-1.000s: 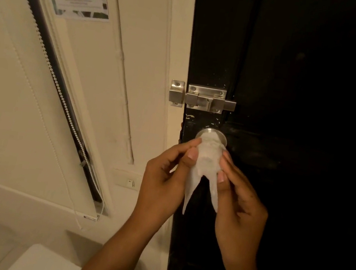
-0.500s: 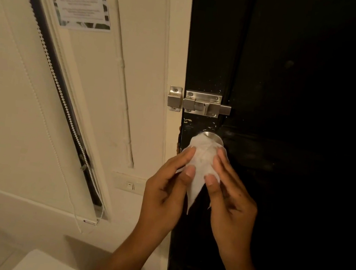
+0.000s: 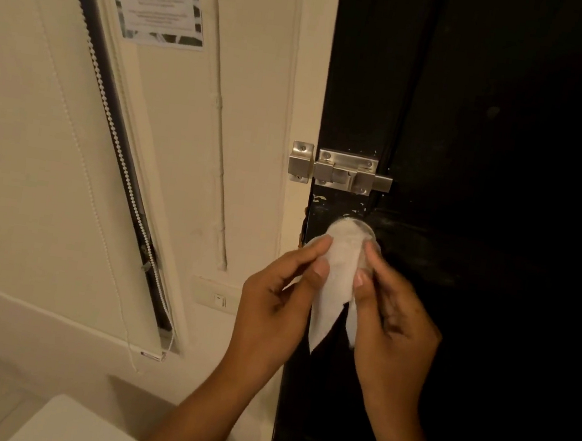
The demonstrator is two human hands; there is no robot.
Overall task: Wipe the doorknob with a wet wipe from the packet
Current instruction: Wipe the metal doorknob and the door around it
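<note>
The black door (image 3: 499, 137) in front of me carries everything here: a steel slide bolt (image 3: 345, 172) fixed at its left edge, reaching onto the cream frame (image 3: 312, 73), and just below it the doorknob (image 3: 359, 226), draped in a white wet wipe (image 3: 341, 264).

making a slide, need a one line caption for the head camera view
Both hands, left hand and right hand, press a wet wipe around the doorknob below a slide bolt.
</note>
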